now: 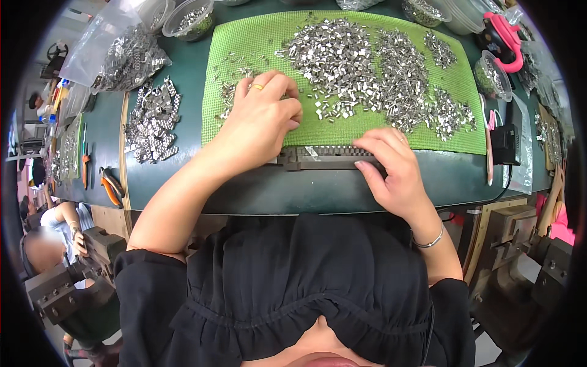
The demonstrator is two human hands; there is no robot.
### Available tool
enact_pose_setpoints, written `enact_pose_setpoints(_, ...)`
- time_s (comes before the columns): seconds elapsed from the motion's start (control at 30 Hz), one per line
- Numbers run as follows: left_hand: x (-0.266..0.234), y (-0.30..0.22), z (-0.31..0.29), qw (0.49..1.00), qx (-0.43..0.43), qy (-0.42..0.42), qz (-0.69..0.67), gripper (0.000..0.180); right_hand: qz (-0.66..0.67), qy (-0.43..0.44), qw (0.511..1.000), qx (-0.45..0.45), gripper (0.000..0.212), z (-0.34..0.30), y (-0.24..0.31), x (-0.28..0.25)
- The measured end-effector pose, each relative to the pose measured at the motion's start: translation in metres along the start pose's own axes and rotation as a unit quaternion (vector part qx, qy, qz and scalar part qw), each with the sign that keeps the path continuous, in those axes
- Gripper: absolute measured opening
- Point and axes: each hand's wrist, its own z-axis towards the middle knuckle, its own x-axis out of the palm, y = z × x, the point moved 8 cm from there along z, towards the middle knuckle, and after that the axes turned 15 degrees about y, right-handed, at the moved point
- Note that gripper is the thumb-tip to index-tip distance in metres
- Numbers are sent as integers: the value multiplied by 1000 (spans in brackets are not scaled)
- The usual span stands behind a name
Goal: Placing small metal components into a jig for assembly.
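Dark metal makes up the slotted fixture bar lying at the near edge of the green mat. The right hand holds its right end between thumb and fingers. The left hand curls over the mat's left part, fingers drawn in; whether they pinch anything, I cannot tell. It and the forearm block some loose pieces and the bar's left end.

Silvery metal pieces lie heaped beyond. Left of the mat sit linked metal strips and orange-handled pliers; right, a black power adapter.

Clear tubs hold small metal parts; a plastic bag holds darker ones. Tubs along the top are cut off, and bags at far right are hard to make out.
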Motion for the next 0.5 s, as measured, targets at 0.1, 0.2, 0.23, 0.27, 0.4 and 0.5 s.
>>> enact_pose_setpoints(0.1, -4, 1, -2, 999, -17, -28, 14, 7, -2, -9, 1000, -7, 30, -1, 1, 0)
enact_pose_setpoints(0.2, -7, 5, -1, 998, 16, -61, 17, 8, -6, -12, 1000, -10, 30, 0, -3, 1)
enact_pose_setpoints(0.23, -7, 10, -2, 998, 14, -53, -6, 10, -9, -15, 1000, -13, 29, 1, -2, 1)
enact_pose_setpoints(0.27, -12, 14, -1, 998, 21, -62, -2, 10, -7, -15, 1000, -12, 29, 4, -3, -1)
enact_pose_setpoints(0.4, -31, 8, 6, 996, 62, -62, 7, 14, 4, -17, 1000, -2, 30, 1, -3, -1)
enact_pose_setpoints(0.5, -23, 1, 15, 993, 116, -27, 19, 12, 5, -18, 1000, -1, 30, -1, -4, -2)
